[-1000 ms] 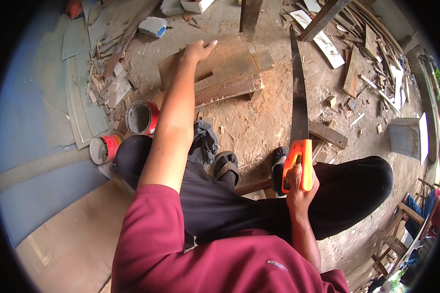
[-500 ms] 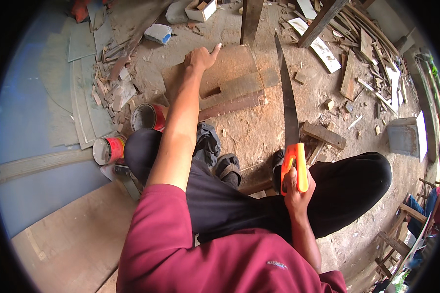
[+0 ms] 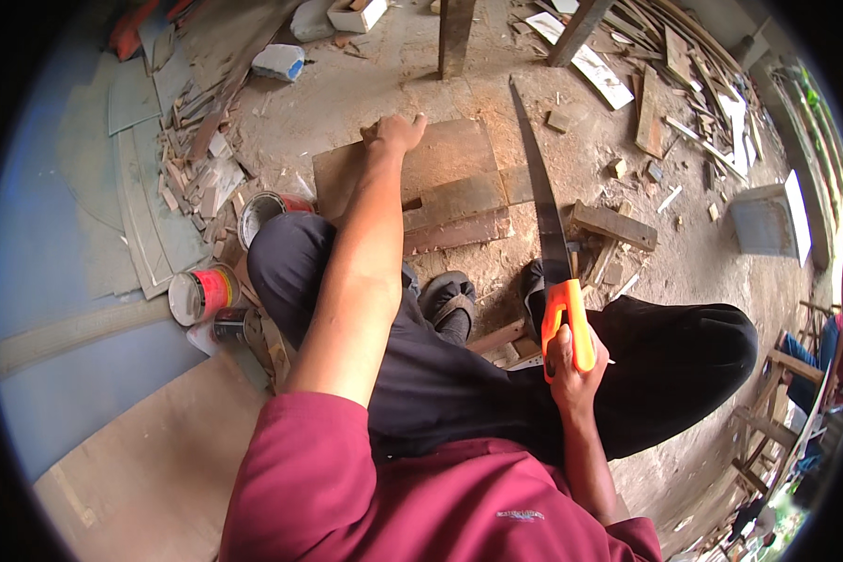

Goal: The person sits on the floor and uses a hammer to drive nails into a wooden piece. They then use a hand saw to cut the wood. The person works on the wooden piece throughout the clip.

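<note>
My left hand is closed over the far edge of a flat brown wooden board, its thumb sticking out to the right. Across the near side of that board lies a narrower plank with a dark notch near its left end. A reddish strip of wood shows just below it. In my right hand is a handsaw with an orange handle. Its long dark blade points away from me, toothed side to the left, right of the board and apart from it.
Two paint cans stand by my left knee. A wood block lies beyond my right knee. Wooden posts rise at the far side. Offcuts litter the right floor, near a white-rimmed container. Blue-grey sheets lie left.
The view has shifted slightly, and my left knee and foot sit differently. My left hand remains at the board's far edge. The handsaw is still raised in my right hand.
</note>
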